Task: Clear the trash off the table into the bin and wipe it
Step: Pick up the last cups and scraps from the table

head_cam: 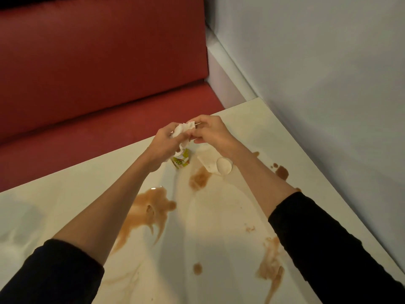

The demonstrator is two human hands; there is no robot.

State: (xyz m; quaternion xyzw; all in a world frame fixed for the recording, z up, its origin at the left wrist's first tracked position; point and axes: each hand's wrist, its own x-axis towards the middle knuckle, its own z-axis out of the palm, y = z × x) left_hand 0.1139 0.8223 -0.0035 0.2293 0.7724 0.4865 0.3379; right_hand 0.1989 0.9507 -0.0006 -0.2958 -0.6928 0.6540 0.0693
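Red booth bench point(105, 132) along far side of tabletop point(65, 205). Backrest point(98, 51): 1 padded panel, upright, same red, faint sheen. Seat cushion point(65, 150) below it; the seam between the 2 slopes down toward the left. Dark strip point(65, 0) above backrest, detail unreadable. Wall point(317, 73) at right, plain pale grey, meets bench end in the corner. White trim point(228, 69) follows the wall's foot down to tabletop's far right corner.
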